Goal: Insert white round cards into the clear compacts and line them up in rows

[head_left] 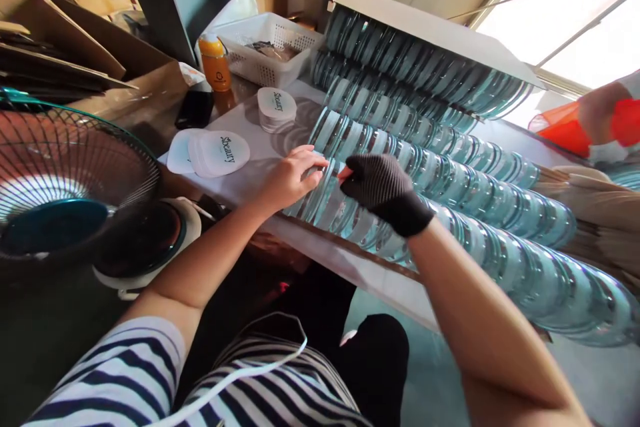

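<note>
Round clear glass pieces (453, 177) stand on edge in long rows on the table, with pale bands showing among them. At the near-left end of the closest row, my bare left hand (295, 177) curls its thumb and fingers at the rim of an end glass piece (324, 181). My right hand (381, 188), in a dark ribbed glove with a bare fingertip showing, is closed in a pinch just right of that rim. Whatever lies within this pinch is hidden. White rounded cards (220, 152) printed with lettering lie left of my left hand, and another card stack (277, 109) sits farther back.
An orange bottle (215, 65), a dark phone-like object (194, 109) and a white basket (273, 47) stand at the back left. A fan (65, 180) is close on the left. Behind are glass rows in a carton (440, 33). Another person's hand (600, 110) appears far right.
</note>
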